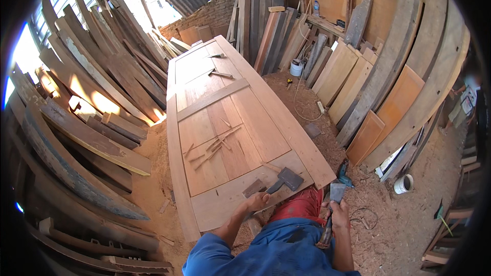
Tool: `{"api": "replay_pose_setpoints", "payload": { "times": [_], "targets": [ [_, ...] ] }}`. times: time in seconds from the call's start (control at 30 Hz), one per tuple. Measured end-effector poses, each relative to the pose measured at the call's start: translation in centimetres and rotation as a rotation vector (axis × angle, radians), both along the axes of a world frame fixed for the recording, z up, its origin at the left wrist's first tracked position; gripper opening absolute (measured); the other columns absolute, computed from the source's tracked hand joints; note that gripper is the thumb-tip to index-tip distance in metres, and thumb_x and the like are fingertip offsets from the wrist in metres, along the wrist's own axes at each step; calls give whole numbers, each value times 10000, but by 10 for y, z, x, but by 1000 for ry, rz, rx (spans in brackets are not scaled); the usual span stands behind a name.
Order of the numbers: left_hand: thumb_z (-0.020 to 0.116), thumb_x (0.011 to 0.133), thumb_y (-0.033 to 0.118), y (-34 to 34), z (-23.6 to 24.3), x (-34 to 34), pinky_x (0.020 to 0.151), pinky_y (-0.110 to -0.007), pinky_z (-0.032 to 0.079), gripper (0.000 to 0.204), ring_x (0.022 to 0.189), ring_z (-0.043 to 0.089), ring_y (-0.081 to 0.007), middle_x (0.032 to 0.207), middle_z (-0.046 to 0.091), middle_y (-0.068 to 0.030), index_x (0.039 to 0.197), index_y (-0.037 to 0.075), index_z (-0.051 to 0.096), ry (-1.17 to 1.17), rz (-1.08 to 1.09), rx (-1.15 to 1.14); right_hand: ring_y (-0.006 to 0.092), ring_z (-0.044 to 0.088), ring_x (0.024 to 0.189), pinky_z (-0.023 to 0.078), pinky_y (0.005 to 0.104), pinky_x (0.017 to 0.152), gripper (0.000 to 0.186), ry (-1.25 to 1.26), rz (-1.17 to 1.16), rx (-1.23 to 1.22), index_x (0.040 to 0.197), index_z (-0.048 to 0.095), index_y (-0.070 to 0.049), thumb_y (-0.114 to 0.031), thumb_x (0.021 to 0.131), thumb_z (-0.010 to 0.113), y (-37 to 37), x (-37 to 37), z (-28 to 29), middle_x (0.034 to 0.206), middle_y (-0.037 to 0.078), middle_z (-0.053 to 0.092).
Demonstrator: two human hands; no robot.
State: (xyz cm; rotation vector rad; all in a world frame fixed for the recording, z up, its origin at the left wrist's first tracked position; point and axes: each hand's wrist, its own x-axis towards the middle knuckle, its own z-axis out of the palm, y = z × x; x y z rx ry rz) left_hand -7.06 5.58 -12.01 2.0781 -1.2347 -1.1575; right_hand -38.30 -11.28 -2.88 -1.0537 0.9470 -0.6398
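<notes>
My left hand (257, 202) is closed round the handle of a mallet (290, 179). Its dark, blocky head is over the near end of a large wooden door panel (232, 199). My right hand (339, 214), off the panel's near right corner, grips a broad-bladed chisel (337, 192). The chisel's grey blade points up and away, with its handle below my fist. Several thin wood strips (217, 145) lie on the panel, and a small wood block (253, 188) sits by the mallet. Farther up the panel rest a hammer (221, 74) and another hammer-like tool (217, 55).
Timber planks (97, 71) lean along the left, and more boards (337, 74) along the right. A teal power tool (345, 175) lies on the shavings-covered floor near the corner. White buckets (296, 67) (403, 184) stand rightward. A person (465, 99) is at far right.
</notes>
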Motion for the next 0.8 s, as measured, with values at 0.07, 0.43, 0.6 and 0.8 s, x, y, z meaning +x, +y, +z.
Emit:
{"api": "replay_pose_setpoints", "payload": {
  "times": [0.07, 0.43, 0.6, 0.8],
  "targets": [
    [406, 1011, 368, 7, -12, -2, 847, -445, 470, 380, 934, 621, -399, 943, 655, -212, 930, 57, 610, -244, 52, -74, 90, 493, 480, 442, 253, 429, 101, -9, 15, -12, 1018, 523, -31, -53, 947, 455, 1, 4, -1, 826, 109, 674],
    [553, 999, 231, -57, 100, -117, 762, -370, 496, 215, 813, 627, -262, 878, 611, -178, 1027, 21, 586, 108, 25, -573, 71, 492, 485, 420, 240, 436, 263, 63, 95, -220, 1060, 527, -7, -144, 891, 675, -3, 35, 47, 777, 58, 637],
    [596, 972, 230, -70, 98, -143, 702, -412, 493, 206, 803, 640, -364, 869, 617, -211, 1028, 32, 592, 195, -51, -623, 79, 514, 511, 422, 234, 459, 281, 31, 65, -246, 1067, 522, 2, -111, 869, 686, 0, 36, 41, 753, 41, 608],
    [614, 950, 227, -62, 100, -133, 822, -386, 504, 241, 898, 637, -317, 968, 647, -173, 1089, 31, 606, 139, -127, -529, 93, 537, 513, 446, 253, 439, 285, 75, 17, -235, 1073, 518, 14, -114, 872, 674, 3, 15, 11, 733, 56, 609]
  ]
}}
